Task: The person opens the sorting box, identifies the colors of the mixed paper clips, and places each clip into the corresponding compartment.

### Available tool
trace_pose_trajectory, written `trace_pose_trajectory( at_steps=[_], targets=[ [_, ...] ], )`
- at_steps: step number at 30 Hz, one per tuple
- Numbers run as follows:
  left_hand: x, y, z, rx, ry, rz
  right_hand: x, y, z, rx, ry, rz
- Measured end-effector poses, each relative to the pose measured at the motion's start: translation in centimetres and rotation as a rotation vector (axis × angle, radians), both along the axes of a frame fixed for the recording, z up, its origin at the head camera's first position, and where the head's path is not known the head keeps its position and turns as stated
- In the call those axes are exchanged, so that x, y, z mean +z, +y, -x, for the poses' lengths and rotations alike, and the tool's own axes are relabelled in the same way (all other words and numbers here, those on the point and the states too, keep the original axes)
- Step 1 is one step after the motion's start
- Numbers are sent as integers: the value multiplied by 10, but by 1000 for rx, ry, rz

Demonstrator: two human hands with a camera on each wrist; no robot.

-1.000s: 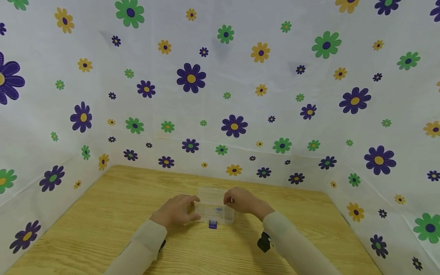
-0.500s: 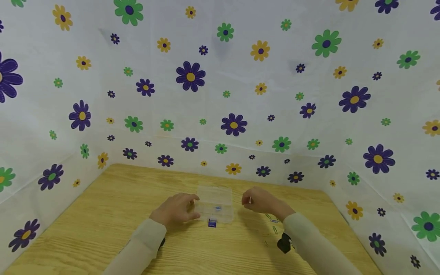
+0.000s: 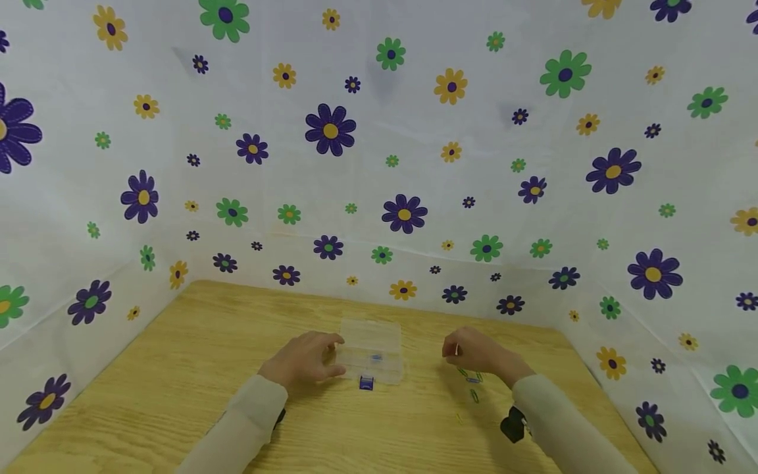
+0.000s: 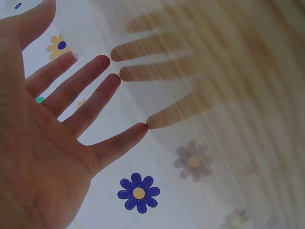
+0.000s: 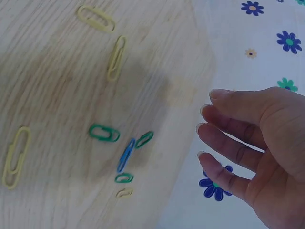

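A clear plastic compartment box [image 3: 370,334] lies with its lid folded back in the head view, a blue latch [image 3: 366,382] at its front. Small blue paper clips [image 3: 376,357] show inside it. My left hand [image 3: 302,357] is spread at the box's left side, thumb and index finger near its edge; in the left wrist view its fingers are extended. Over the loose clips to the right hovers my right hand [image 3: 480,349], fingers loosely bent with nothing between them. Below it lie green paper clips [image 5: 104,133], a blue paper clip [image 5: 126,155] and several yellow paper clips [image 5: 116,58].
The wooden table [image 3: 331,434] carries the box near its middle and the scattered clips on the right. White flowered cloth [image 3: 379,131] walls enclose the back and both sides. A dark wrist camera [image 3: 512,424] sits at the right sleeve.
My right hand has moved right, from over the box to above the loose paper clips, which have come into view. My left hand stays by the box.
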State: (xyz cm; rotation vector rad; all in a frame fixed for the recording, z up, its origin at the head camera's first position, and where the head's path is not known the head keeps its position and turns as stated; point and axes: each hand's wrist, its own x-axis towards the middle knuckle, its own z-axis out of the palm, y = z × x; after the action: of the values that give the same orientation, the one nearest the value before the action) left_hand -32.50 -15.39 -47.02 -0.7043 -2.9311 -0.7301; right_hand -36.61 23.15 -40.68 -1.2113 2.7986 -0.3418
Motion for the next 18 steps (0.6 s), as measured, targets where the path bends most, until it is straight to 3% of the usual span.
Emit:
trace_pose_trajectory(
  at_steps=[12,18],
  targets=[
    [1,2,-2,36,-36,17,-11,26,-8,-61,-44,14],
    [1,3,1,51,-45,20,-14,31,-9,-49,-21,-10]
  ],
)
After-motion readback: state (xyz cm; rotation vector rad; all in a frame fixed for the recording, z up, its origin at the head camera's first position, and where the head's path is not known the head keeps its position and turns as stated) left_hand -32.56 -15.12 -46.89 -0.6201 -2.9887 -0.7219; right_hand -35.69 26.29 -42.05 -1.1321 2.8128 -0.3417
